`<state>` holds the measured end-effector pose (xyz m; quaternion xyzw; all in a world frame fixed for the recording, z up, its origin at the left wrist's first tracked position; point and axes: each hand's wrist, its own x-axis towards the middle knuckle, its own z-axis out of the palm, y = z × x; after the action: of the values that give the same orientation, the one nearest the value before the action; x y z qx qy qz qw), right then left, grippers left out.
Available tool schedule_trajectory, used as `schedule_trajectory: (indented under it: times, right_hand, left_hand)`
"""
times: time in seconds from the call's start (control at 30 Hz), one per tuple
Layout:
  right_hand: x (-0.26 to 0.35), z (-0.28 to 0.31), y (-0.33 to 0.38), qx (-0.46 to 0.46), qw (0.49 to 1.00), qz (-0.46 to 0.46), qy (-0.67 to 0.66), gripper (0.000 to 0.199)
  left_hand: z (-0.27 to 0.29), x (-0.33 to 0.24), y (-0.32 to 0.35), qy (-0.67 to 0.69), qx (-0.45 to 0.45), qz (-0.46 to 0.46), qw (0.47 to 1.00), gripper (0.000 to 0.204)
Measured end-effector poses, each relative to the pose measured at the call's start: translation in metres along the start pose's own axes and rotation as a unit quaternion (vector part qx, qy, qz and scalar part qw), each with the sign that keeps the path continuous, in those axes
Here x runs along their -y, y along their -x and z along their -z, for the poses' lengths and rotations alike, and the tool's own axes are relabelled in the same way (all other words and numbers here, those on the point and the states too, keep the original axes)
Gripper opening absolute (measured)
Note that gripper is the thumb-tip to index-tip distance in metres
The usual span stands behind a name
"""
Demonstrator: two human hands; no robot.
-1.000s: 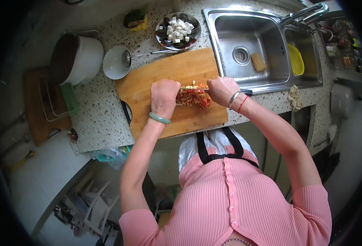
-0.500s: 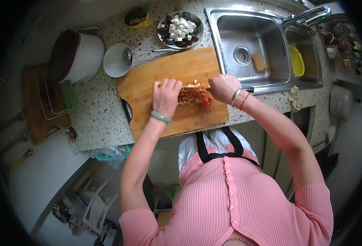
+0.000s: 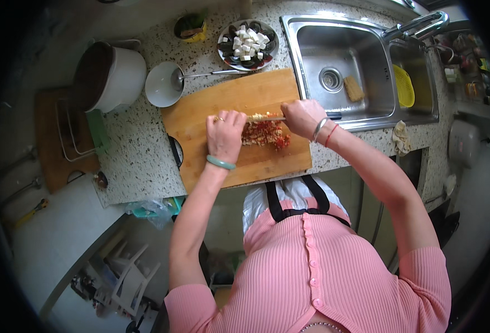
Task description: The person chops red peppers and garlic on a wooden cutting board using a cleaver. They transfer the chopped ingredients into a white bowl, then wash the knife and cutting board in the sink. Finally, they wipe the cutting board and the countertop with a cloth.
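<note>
My right hand (image 3: 305, 118) is closed round the handle of a kitchen knife (image 3: 272, 118), whose dark handle end (image 3: 333, 116) sticks out past the wrist side. The narrow edge of the blade runs leftward to my left hand (image 3: 224, 136), its fingers bent over the tip end. Chopped red and pale bits (image 3: 266, 135), probably chilli and garlic, lie in a heap just nearer to me than the blade. Some pale bits cling along the blade. Everything rests on a wooden cutting board (image 3: 272, 161); the underside of my left fingers is hidden.
Beyond the board stands a plate (image 3: 275, 53) of dark slices topped with white cubes. A white bowl (image 3: 159, 94) holds a ladle (image 3: 200, 74). Left of it sits a white pot (image 3: 124, 77). A steel sink (image 3: 361, 114) with a sponge (image 3: 353, 89) borders the right side.
The view has shifted slightly, so the counter sits a little lower and to the right. Against the board, both hands and the knife have moved slightly away from me.
</note>
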<state>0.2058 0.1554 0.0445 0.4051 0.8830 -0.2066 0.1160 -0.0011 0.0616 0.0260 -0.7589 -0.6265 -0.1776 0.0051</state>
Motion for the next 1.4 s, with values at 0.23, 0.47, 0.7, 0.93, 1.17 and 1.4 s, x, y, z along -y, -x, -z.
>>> schedule_trajectory:
  times: [0.23,0.47,0.7,0.93,1.17,1.4]
  right_hand:
    - [0.003,-0.009,-0.015,-0.023,1.000,0.014,0.012,0.013]
    - [0.016,-0.005,0.013,0.042,0.999,0.000,0.005,0.014]
    - [0.018,-0.027,0.026,0.043,0.999,-0.017,-0.011,0.015]
    - [0.029,-0.027,0.037,0.012,1.000,-0.010,-0.005,0.015]
    - [0.044,-0.029,0.042,0.024,1.000,-0.010,-0.013,0.015]
    - [0.035,-0.049,0.047,0.014,0.999,-0.026,-0.016,0.015]
  left_hand:
    - [-0.014,0.014,0.004,-0.023,-0.003,0.004,1.000,0.008]
    - [0.007,0.001,0.025,0.022,0.038,-0.010,0.999,0.013]
    - [-0.019,-0.005,0.041,0.027,0.031,0.015,0.999,0.010]
    - [-0.017,0.008,0.044,0.058,0.012,-0.001,0.998,0.012]
    - [-0.003,0.009,0.052,0.076,0.040,-0.014,0.996,0.010]
    - [-0.014,-0.009,0.063,0.039,-0.009,0.007,0.999,0.009]
